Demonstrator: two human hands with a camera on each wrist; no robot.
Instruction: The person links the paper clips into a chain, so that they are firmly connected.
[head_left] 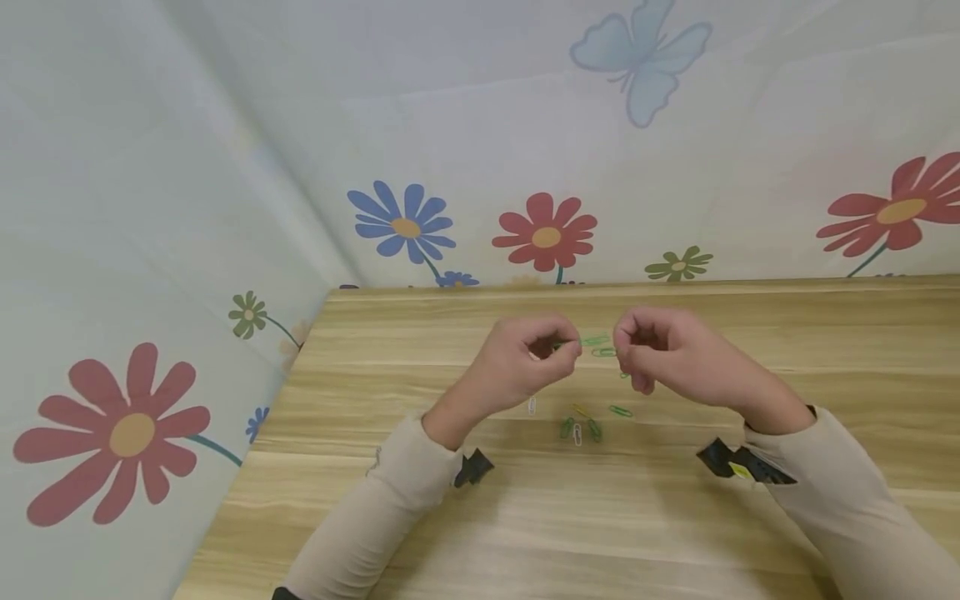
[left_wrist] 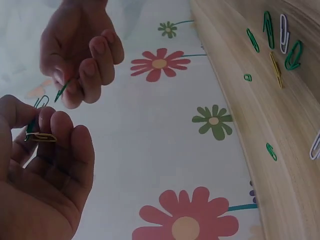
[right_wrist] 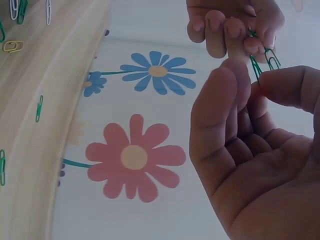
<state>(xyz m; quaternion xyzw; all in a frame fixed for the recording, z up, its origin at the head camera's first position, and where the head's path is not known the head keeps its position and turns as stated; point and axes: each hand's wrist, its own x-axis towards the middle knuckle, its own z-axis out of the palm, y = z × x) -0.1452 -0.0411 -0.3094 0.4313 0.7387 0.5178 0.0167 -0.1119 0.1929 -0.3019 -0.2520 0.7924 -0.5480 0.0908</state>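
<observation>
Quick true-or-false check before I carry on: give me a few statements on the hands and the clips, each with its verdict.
1. The right hand has a green clip in its grip. True.
2. The left hand has an empty grip. False: it holds clips, with a yellow one showing at its fingers.
3. The two hands are clasped together. False: the head view shows a gap between them.
4. A loose yellow clip lies on the wooden table. True.
5. Every clip on the table is green. False: white and yellow ones lie there too.
</observation>
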